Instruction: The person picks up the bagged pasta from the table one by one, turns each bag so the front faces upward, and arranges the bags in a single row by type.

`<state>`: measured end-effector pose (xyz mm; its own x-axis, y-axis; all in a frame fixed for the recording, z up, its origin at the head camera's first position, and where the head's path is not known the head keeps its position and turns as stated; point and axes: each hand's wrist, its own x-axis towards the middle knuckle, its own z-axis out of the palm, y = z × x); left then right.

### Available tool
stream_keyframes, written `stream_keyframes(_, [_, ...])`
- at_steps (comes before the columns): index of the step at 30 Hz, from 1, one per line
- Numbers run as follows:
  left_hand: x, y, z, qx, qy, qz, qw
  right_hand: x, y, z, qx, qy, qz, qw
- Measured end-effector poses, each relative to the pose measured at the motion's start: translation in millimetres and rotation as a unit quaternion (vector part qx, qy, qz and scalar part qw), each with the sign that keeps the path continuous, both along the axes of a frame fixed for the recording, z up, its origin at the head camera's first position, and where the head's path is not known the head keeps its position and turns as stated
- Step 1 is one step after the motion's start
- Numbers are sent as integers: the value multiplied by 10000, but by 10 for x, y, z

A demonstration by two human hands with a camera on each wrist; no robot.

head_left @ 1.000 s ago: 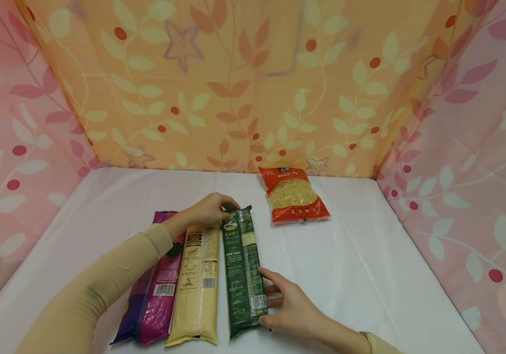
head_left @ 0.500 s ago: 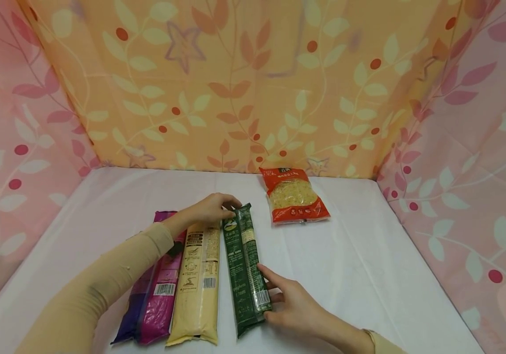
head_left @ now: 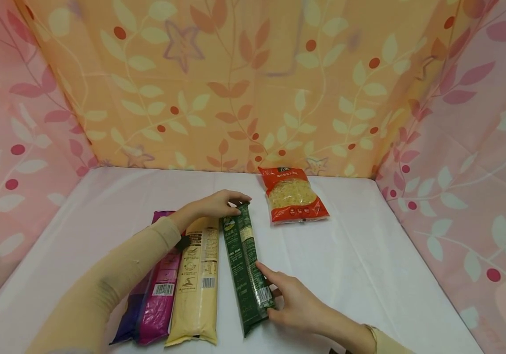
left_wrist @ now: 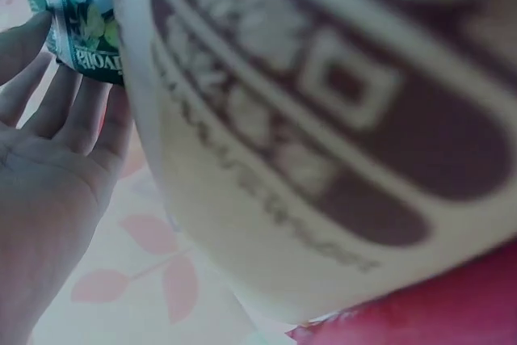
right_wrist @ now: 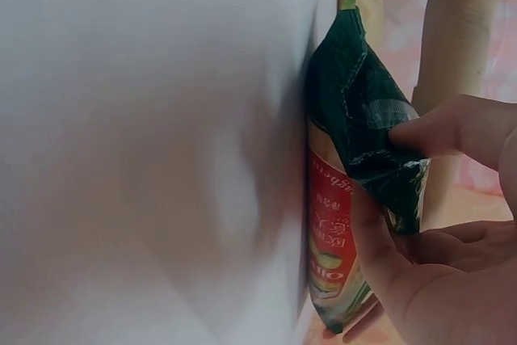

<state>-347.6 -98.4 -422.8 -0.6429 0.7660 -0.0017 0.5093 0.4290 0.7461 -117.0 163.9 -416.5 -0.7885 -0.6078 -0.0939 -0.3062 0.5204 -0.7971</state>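
Green packet (head_left: 244, 265) in both hands (head_left: 222, 203) (head_left: 297, 302), red label (right_wrist: 329, 212), right-wrist view only

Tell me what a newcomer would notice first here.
Probably the orange leafy cloth across the back, bright and large. Then the red bag, alone toward the back of the white table, and the green packet nearer, left hand at its far end, right hand toward its near end.

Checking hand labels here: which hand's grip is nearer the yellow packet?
Left. The left hand's grip is by the far end of the yellow packet; the right hand's grip holds the near end of the green packet, across it from the yellow one.
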Motion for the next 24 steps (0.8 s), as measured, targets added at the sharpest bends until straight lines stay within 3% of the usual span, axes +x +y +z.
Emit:
stream_keyframes(4, [-25, 13, 24, -80, -48, -126, 9999, -15, 3, 45, 287, 197, 89, 9994])
stream_keyframes(12, [-4, -12, 115, -185, -92, -9, 9998, -22, -22, 86, 559, 473, 238, 9970])
stream_keyframes(18, [9, -60, 146, -75, 39, 45, 10000, -1, -50, 58, 328, 677, 344, 9966])
stream_keyframes(24, [22, -136, 147, 110, 136, 33, 9998, 21, -57, -34, -281, 861, 398, 9951])
